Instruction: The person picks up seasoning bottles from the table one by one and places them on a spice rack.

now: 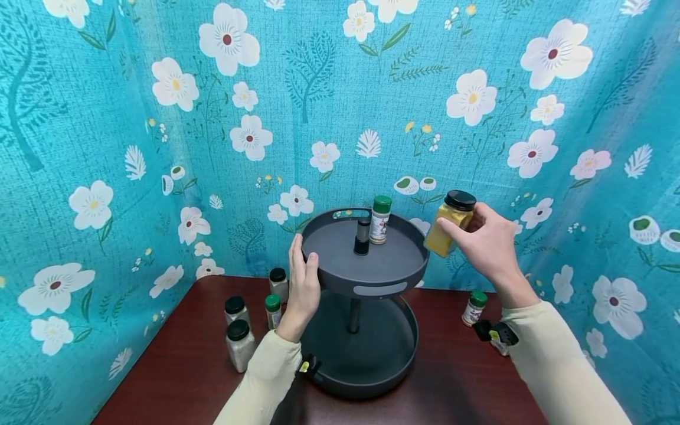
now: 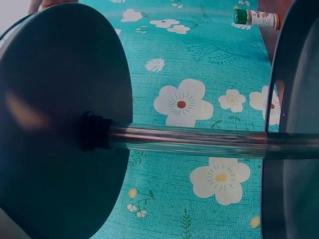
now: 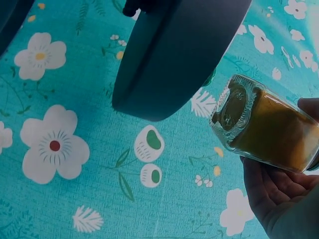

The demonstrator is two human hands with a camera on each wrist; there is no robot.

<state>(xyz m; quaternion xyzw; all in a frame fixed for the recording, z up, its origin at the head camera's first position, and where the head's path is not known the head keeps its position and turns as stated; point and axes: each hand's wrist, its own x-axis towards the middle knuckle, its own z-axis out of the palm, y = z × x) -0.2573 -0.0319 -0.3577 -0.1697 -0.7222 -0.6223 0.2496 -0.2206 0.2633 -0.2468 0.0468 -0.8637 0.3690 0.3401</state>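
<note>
A square glass jar of yellow-brown powder with a black lid (image 1: 445,231) is tilted in my right hand (image 1: 493,242), pinched between thumb and fingers. It hangs just off the right rim of the upper tray of a dark grey two-tier stand (image 1: 329,248). In the right wrist view the jar's (image 3: 279,132) clear base faces the camera. My left hand (image 1: 304,282) lies along the upper tray's left side, fingers straight and pointing up. On that tray, beside the black centre post (image 1: 362,239), stands a green-capped spice shaker (image 1: 379,221).
The lower tray (image 1: 366,381) sits on a dark red table (image 1: 175,354). Left of it stand black-lidded jars (image 1: 241,348) and a green-capped shaker (image 1: 273,311). To the right, another green-capped shaker (image 1: 474,309) stands near a container partly hidden by my right wrist. Flowered turquoise cloth (image 1: 329,88) hangs behind.
</note>
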